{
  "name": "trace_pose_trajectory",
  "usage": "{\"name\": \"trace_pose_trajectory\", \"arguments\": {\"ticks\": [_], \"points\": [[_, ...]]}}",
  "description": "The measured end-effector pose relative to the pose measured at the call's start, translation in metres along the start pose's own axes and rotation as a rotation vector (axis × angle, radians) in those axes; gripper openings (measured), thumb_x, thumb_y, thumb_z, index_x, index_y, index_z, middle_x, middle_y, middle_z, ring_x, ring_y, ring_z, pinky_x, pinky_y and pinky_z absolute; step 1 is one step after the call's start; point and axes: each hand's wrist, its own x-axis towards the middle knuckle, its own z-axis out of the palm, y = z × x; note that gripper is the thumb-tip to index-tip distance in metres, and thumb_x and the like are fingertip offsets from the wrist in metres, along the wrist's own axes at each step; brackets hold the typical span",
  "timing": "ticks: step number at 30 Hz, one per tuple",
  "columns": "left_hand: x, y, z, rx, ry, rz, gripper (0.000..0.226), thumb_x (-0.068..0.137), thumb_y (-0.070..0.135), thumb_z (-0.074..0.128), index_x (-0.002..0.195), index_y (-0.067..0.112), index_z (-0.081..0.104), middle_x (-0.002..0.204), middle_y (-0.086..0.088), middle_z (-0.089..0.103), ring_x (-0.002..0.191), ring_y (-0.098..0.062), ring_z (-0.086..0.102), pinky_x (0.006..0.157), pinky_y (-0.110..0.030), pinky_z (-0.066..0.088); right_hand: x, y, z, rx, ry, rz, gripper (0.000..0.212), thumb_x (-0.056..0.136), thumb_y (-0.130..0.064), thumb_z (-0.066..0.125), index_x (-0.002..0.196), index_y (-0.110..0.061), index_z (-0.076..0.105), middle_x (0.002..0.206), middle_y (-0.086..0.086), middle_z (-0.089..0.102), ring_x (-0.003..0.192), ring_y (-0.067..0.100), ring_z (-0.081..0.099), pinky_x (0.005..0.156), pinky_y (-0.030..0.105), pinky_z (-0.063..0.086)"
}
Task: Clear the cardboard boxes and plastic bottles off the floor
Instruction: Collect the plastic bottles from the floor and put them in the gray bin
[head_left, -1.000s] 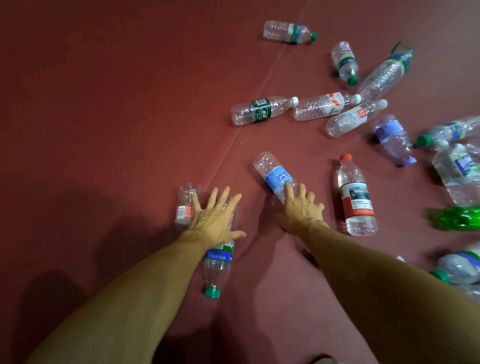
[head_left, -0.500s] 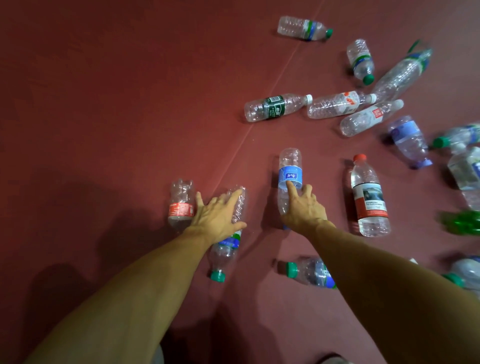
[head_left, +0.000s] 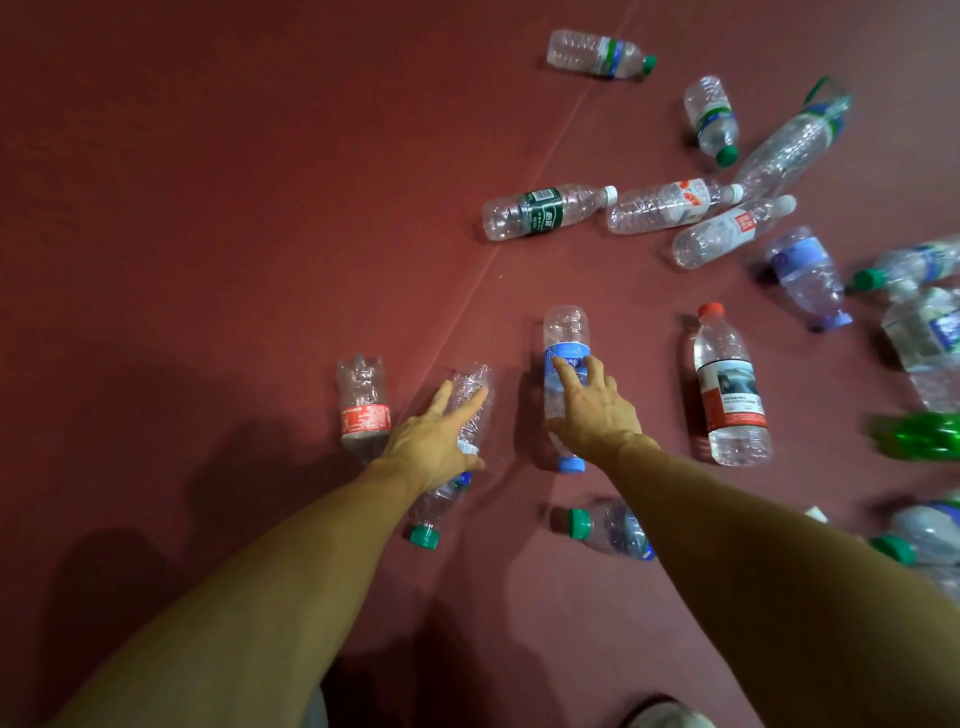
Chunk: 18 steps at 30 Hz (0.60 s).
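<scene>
Several plastic bottles lie scattered on the dark red floor (head_left: 208, 208). My left hand (head_left: 434, 441) rests with straight fingers on a crumpled clear bottle with a green cap (head_left: 467, 410); its thumb lies across the bottle's label. My right hand (head_left: 592, 410) grips a clear bottle with a blue label and blue cap (head_left: 565, 332) from above, fingers curled over its middle. Just left of my left hand a capless bottle with a red label (head_left: 361, 400) lies apart from it. No cardboard box is in view.
A red-capped bottle (head_left: 730, 384) lies right of my right hand, and a green-capped one (head_left: 608, 527) sits partly under my right forearm. More bottles, one green (head_left: 919, 434), crowd the right and far right. A floor seam (head_left: 519, 228) runs diagonally.
My right hand has swung the blue-label bottle from slanting to pointing straight away, cap toward me, and curled round it. My left hand slid onto the green-capped bottle.
</scene>
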Motion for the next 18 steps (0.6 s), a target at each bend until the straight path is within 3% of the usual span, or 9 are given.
{"name": "trace_pose_trajectory", "arguments": {"ticks": [6, 9, 13, 18], "points": [[0.0, 0.005, 0.002, -0.009, 0.009, -0.018, 0.098, 0.086, 0.048, 0.072, 0.152, 0.058, 0.0, 0.165, 0.006, -0.018, 0.14, -0.033, 0.043, 0.116, -0.042, 0.032, -0.004, 0.003, -0.001, 0.05, 0.035, -0.021, 0.078, 0.083, -0.067, 0.063, 0.141, -0.02, 0.041, 0.139, 0.011, 0.029, 0.127, 0.03, 0.037, 0.09, 0.046, 0.049], [0.001, 0.003, 0.003, -0.013, 0.017, -0.022, 0.098, 0.086, 0.049, 0.073, 0.152, 0.058, 0.0, 0.166, 0.007, -0.016, 0.14, -0.033, 0.043, 0.115, -0.041, 0.032, -0.003, 0.001, -0.001, 0.03, 0.075, -0.038, 0.075, 0.083, -0.07, 0.059, 0.136, -0.019, 0.045, 0.147, 0.013, 0.024, 0.138, 0.031, 0.025, 0.092, 0.047, 0.049], [0.002, 0.002, 0.003, -0.022, 0.019, -0.027, 0.099, 0.085, 0.049, 0.074, 0.151, 0.059, 0.001, 0.166, 0.007, -0.014, 0.141, -0.035, 0.041, 0.115, -0.041, 0.033, 0.002, -0.001, 0.005, 0.075, -0.014, -0.041, 0.088, 0.086, -0.072, 0.053, 0.157, -0.032, 0.019, 0.164, 0.009, -0.015, 0.152, 0.032, -0.009, 0.105, 0.055, 0.042], [0.003, -0.001, 0.004, -0.053, 0.033, -0.028, 0.099, 0.083, 0.048, 0.076, 0.151, 0.06, 0.005, 0.166, 0.008, -0.011, 0.142, -0.034, 0.038, 0.116, -0.041, 0.032, 0.003, -0.001, 0.013, 0.079, -0.091, -0.082, 0.095, 0.086, -0.074, 0.049, 0.159, -0.036, 0.003, 0.162, 0.002, -0.03, 0.153, 0.03, -0.01, 0.109, 0.055, 0.039]]}}
